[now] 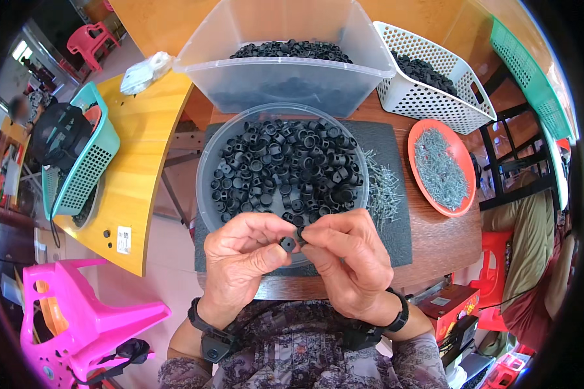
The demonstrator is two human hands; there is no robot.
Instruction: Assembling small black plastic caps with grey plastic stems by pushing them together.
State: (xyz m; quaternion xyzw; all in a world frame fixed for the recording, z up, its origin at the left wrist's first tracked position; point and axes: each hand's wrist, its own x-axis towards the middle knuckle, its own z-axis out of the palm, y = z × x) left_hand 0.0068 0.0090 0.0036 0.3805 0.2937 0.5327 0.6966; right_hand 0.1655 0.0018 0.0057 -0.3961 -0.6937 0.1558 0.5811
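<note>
Pinching at the near rim of the round tub (204,188), both hands work close together over the counter (438,249). The left hand (237,256) is narrowed, thumb and forefinger gripping a small black part (287,244), a hole showing in its facing side. The right hand (353,259) is likewise narrowed, its fingertips closed on a small dark piece (299,235) just beside that part; whether the two are joined cannot be determined, the fingers covering most of the contact. A dark band sits on each wrist.

The tub is clear-walled, stands on a dark grey mat (389,249) and holds many loose black ring-shaped parts (272,155), lying at mixed angles. Right of the tub, a heap of silvery screws (384,191) lies on the mat. Farther right, an orange plate (414,139) bears a second heap of similar metal pieces (440,172).

Behind the tub stands a translucent rectangular bin (272,84) containing black pieces; to its right, a white perforated basket (409,104) contains more. On the left, a yellow table (139,155) carries a teal basket (84,178) and a white plastic bag (146,72). A pink stool (97,318) stands near that table, on the person's left.
</note>
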